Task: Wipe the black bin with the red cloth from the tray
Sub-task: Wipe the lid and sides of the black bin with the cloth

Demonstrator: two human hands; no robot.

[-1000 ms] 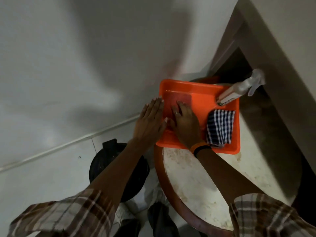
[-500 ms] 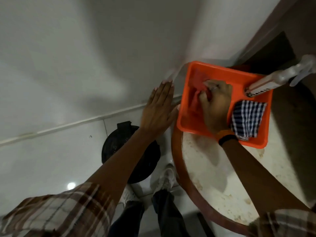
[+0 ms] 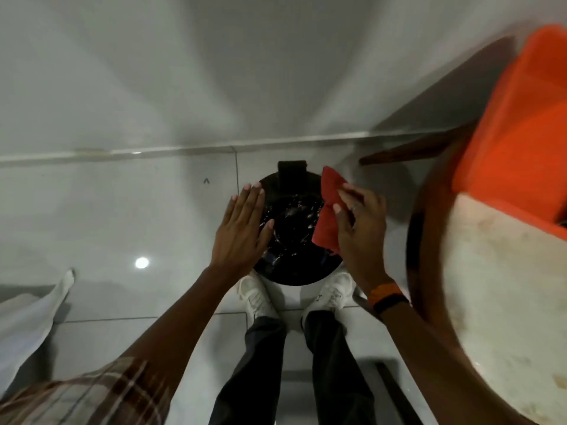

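A person stood over the black bin (image 3: 291,231) on the tiled floor (image 3: 116,216), white shoes (image 3: 256,297) just short of its near edge; the right hand (image 3: 362,234) held the red cloth (image 3: 328,210), fingers (image 3: 349,191) pinched on the fabric, over the bin's right rim; the left hand (image 3: 241,231) hovered flat at the left rim, fingers spread wide and holding nothing; the orange tray (image 3: 515,133) sat on the round bench (image 3: 497,302) at right; an orange and a black band (image 3: 388,296) circled the right wrist.

Orange tray (image 3: 521,124) cut off at right edge, blurred.
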